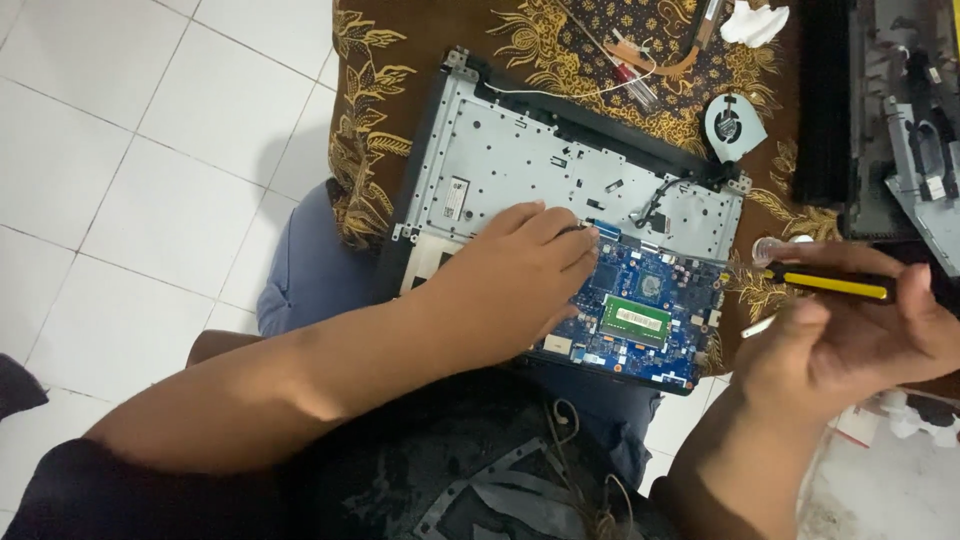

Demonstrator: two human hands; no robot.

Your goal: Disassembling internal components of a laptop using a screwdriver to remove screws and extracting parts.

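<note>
Presently, at the far left, a white tiled floor point(130, 150) is seen, on which a brown cloth with a gold leaf pattern point(375, 110) has been spread as a working surface, evidently to keep small parts off the tiles. On that cloth, and partly over the person's lap, an opened laptop base point(500, 150) is laid with its grey metal inner plate upward, so that the interior is exposed to the head camera. The left hand point(520, 280) is placed flat on the base, its fingers point(565, 235) curled downward and pressed at the upper left edge of the blue circuit board point(645, 315), apparently to steady it; nothing is seen to be gripped. The board is seated in the lower right part of the base, with a green memory module point(636, 320) fitted in it. Above, a detached cooling fan point(733, 125) is set aside on the cloth. At the right, a screwdriver with a yellow and black handle point(835, 285) is held crosswise in the closed fingers of the right hand point(850, 340), clear of the board. Further dismantled dark casing parts point(890, 120) are stacked at the far right.
</note>
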